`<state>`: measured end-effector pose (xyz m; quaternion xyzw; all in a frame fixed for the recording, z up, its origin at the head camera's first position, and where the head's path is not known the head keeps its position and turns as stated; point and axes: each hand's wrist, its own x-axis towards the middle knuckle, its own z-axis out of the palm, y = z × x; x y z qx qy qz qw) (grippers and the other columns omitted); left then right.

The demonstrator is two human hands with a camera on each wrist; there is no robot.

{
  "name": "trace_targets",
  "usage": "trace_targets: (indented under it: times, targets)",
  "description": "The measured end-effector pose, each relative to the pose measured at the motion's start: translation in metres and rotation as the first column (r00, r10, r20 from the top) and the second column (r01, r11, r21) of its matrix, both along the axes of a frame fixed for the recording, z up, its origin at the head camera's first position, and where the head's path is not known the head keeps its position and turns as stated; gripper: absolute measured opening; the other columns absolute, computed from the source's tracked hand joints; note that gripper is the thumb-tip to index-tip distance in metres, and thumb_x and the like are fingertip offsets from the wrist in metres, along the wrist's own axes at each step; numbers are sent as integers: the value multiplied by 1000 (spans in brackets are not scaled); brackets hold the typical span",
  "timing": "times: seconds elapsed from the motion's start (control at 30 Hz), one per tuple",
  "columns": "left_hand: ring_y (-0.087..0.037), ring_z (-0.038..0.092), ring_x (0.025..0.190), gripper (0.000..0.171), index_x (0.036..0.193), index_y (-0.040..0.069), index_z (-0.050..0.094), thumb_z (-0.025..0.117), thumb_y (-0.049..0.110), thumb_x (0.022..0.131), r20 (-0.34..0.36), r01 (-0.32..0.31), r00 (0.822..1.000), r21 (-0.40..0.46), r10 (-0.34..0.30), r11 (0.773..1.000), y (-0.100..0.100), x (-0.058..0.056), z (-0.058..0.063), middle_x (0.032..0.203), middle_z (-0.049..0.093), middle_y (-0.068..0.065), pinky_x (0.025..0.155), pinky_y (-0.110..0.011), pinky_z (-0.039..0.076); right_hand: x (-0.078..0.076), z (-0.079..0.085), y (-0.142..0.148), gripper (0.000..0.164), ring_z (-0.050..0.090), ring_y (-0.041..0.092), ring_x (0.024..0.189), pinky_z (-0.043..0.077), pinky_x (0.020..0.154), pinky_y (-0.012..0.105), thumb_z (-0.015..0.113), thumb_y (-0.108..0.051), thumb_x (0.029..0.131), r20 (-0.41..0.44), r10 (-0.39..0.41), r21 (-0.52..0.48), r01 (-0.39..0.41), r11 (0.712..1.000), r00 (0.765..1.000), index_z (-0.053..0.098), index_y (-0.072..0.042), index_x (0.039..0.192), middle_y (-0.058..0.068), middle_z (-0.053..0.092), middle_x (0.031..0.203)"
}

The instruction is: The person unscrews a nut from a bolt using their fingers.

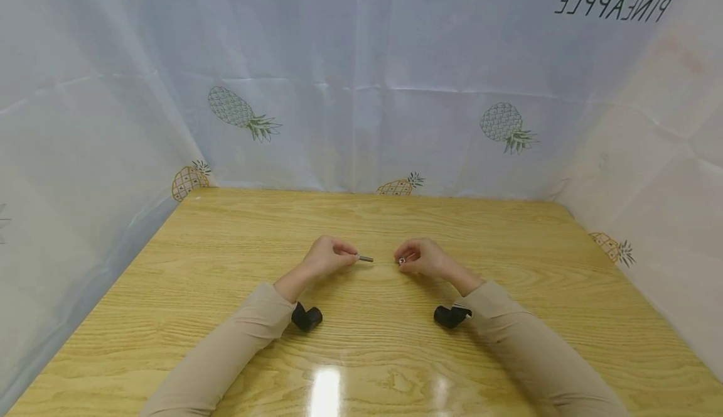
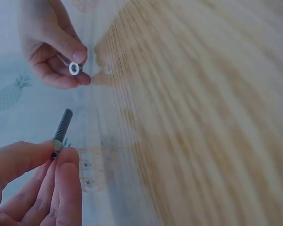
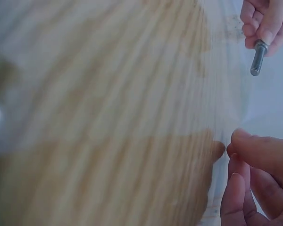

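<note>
My left hand (image 1: 327, 257) pinches a metal bolt (image 1: 366, 259) between thumb and fingertips. In the left wrist view the bolt's threaded shank (image 2: 63, 125) points away from the fingers, and a wider collar shows at the fingertips. Across a short gap, my right hand (image 1: 427, 259) pinches a small metal nut (image 1: 401, 260); its round hole (image 2: 75, 68) faces the left hand in the left wrist view. The right wrist view shows the right thumb and fingers (image 3: 257, 153) closed together, with the nut hidden behind them. The bolt and nut are apart, over the wooden table.
The wood-grain table (image 1: 361, 348) spreads under both forearms. Black wrist-worn pieces (image 1: 307, 318) sit at each cuff. A pale curtain (image 1: 361, 134) printed with pineapples hangs behind the table and along both sides.
</note>
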<state>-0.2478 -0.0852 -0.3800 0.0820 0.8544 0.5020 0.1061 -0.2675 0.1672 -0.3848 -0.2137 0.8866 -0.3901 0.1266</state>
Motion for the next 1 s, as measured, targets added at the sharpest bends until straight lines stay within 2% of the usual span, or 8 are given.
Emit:
trace_targets:
  times: [0.23,0.47,0.77,1.0]
  targets:
    - [-13,66,75,18,98,0,71,67,11,85,8,3,1000,-4,-3,1000,0,-2,-1,93,71,-14,66,-23,53,0,1,-2,21,65,22,89,53,74,28,69,-3,82,-16,-17,36,17,999,1000,66,1,102,17,69,101]
    - [-9,64,71,17,96,1,72,67,11,84,1,17,1000,-51,-17,999,0,-3,-3,89,72,-12,64,-21,50,3,4,-4,20,63,17,84,51,70,26,69,-2,82,-6,-33,43,33,999,999,66,1,101,16,68,99]
    - [-11,63,70,16,95,-1,71,66,9,84,-9,45,999,-66,-45,997,-1,0,1,86,72,-13,63,-21,50,3,4,-6,18,62,16,82,51,69,26,68,-1,81,-18,-36,51,37,998,999,66,0,100,15,68,98]
    - [-11,63,71,16,96,-1,71,67,10,84,-15,39,999,-93,-41,995,0,1,1,87,71,-12,62,-21,50,1,0,-5,18,63,16,81,51,67,25,69,-1,81,-18,-44,52,44,998,999,67,-1,99,15,68,97]
